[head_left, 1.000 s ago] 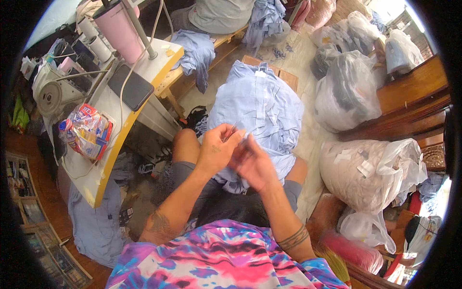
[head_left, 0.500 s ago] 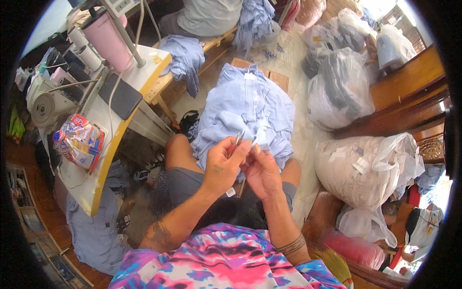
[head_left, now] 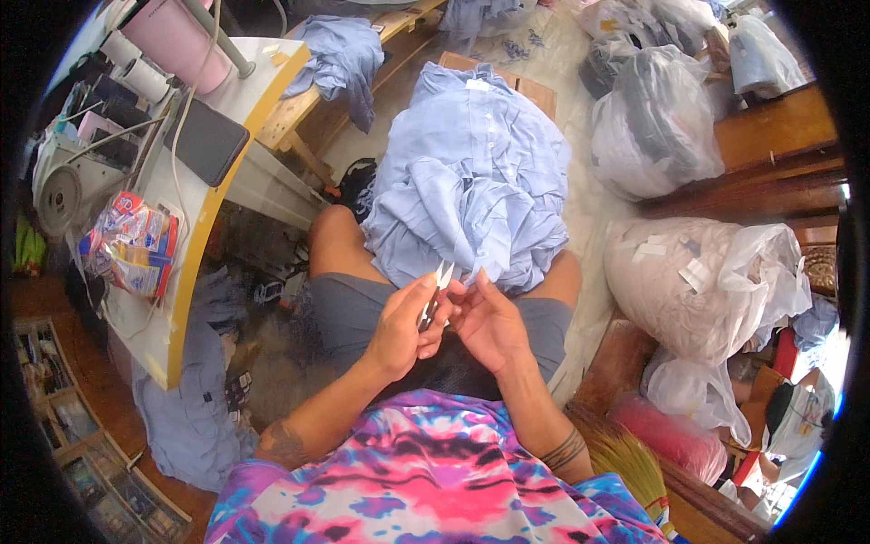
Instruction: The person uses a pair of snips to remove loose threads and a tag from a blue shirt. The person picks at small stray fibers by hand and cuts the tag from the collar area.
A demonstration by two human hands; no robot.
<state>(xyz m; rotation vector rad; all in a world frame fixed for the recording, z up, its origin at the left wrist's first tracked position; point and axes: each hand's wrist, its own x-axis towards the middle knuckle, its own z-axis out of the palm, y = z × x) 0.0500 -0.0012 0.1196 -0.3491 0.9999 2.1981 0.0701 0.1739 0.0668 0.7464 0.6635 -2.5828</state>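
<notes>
A light blue shirt [head_left: 471, 145] with a row of buttons is spread before me, its near end gathered over my lap. My left hand [head_left: 405, 328] is closed around small thread snips [head_left: 441, 277], blades pointing up and slightly parted beside the cloth. My right hand [head_left: 492, 328] pinches a bit of the shirt's near edge between thumb and fingers, close to the snips. Whatever thread may be at the fingertips is too small to make out.
At left stands a sewing table [head_left: 177, 335] with a phone [head_left: 207, 142], a pink tumbler [head_left: 177, 41] and a plastic packet [head_left: 131, 245]. Filled plastic bags [head_left: 689, 281] line the right side. A bench [head_left: 290, 136] bears more blue cloth. A broom [head_left: 634, 462] lies low at right.
My left hand has drawn down and left a little, so the snips' blades now show beside the cloth. My right hand keeps its pinch. The view has shifted too.
</notes>
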